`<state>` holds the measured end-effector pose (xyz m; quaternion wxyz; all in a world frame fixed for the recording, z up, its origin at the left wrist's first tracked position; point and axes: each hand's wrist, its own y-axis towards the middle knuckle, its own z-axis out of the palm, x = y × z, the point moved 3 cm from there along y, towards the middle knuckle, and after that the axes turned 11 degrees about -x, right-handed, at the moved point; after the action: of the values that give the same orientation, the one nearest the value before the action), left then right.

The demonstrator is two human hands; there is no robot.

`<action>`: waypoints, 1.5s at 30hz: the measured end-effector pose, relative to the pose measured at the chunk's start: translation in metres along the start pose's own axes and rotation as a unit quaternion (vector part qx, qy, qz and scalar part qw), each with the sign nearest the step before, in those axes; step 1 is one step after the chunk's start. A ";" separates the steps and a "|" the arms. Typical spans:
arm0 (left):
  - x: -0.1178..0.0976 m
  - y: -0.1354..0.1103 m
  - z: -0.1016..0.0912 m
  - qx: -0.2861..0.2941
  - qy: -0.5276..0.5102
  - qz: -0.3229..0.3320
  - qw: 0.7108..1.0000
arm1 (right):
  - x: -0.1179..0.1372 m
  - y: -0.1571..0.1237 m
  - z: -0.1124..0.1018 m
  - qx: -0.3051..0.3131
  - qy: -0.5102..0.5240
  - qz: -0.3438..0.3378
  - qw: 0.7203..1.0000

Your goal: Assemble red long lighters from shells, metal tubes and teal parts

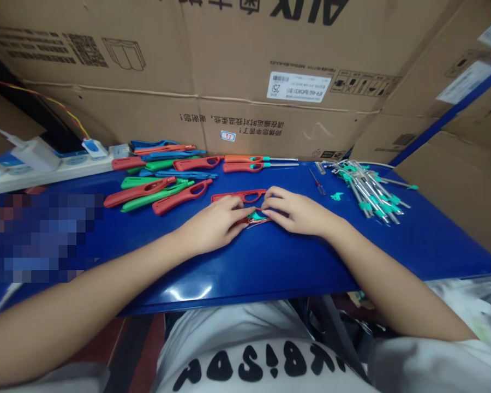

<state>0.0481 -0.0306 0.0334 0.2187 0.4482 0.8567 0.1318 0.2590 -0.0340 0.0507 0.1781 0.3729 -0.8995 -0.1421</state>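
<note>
My left hand (pixel 215 225) and my right hand (pixel 300 212) meet over the middle of the blue table. Between them is a red lighter casing, mostly covered by my fingers, with a teal trigger (pixel 255 216) showing in it. Thin wires or rods run along its near side. The left thumb and fingers close on the casing's left part. On its right end press the right fingertips. Just beyond my fingers lies another red casing half (pixel 239 195) with a trigger opening. Two gas lighters (pixel 239 167) with metal barrels lie farther back.
Red, green and blue lighter casings (pixel 159 191) are piled left. Metal barrels with teal parts (pixel 370 191) form a heap right, near a small screwdriver (pixel 319 188) and a loose teal trigger (pixel 337 196). A cardboard box (pixel 147 114) walls the back; a power strip (pixel 65 168) stands back left.
</note>
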 end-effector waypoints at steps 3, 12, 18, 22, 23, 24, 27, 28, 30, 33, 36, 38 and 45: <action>-0.001 0.000 -0.002 0.016 0.024 0.014 1.000 | -0.021 -0.003 -0.014 -0.062 -0.038 0.065 0.995; -0.005 -0.002 -0.010 0.043 0.099 0.043 0.993 | -0.115 -0.042 -0.069 -0.118 -0.256 0.486 0.827; -0.001 -0.003 -0.025 0.052 0.124 0.059 0.989 | -0.142 -0.067 -0.088 -0.079 -0.269 0.606 0.745; -0.001 -0.002 -0.027 0.061 0.120 0.059 0.989 | -0.154 -0.070 -0.081 -0.115 -0.257 0.559 0.780; -0.001 -0.002 -0.027 0.063 0.119 0.059 0.989 | -0.156 -0.069 -0.077 -0.133 -0.256 0.530 0.798; -0.002 -0.002 -0.027 0.064 0.119 0.059 0.989 | -0.158 -0.067 -0.073 -0.150 -0.254 0.497 0.816; -0.002 -0.002 -0.025 0.066 0.124 0.062 0.988 | -0.162 -0.056 -0.055 -0.176 -0.207 0.405 0.873; -0.002 -0.002 -0.025 0.067 0.123 0.063 0.988 | -0.163 -0.052 -0.049 -0.174 -0.180 0.385 0.888; -0.001 -0.002 -0.024 0.066 0.118 0.062 0.989 | -0.165 -0.045 -0.037 -0.162 -0.140 0.363 0.907; 0.000 -0.003 -0.024 0.056 0.102 0.053 0.992 | -0.168 -0.042 -0.025 -0.139 -0.124 0.366 0.912; 0.000 -0.003 -0.025 0.042 0.090 0.047 0.994 | -0.172 -0.047 -0.022 -0.119 -0.123 0.391 0.904; 0.000 -0.003 -0.024 0.044 0.102 0.050 0.993 | -0.174 -0.052 -0.023 -0.108 -0.129 0.410 0.897; 0.003 -0.010 -0.012 0.062 0.174 0.072 0.980 | -0.168 -0.051 -0.030 -0.105 -0.162 0.420 0.887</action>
<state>0.0335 -0.0342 0.0382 0.0279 0.4919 0.8534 0.1700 0.4142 0.0491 0.0221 0.1110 -0.0885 -0.9682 -0.2061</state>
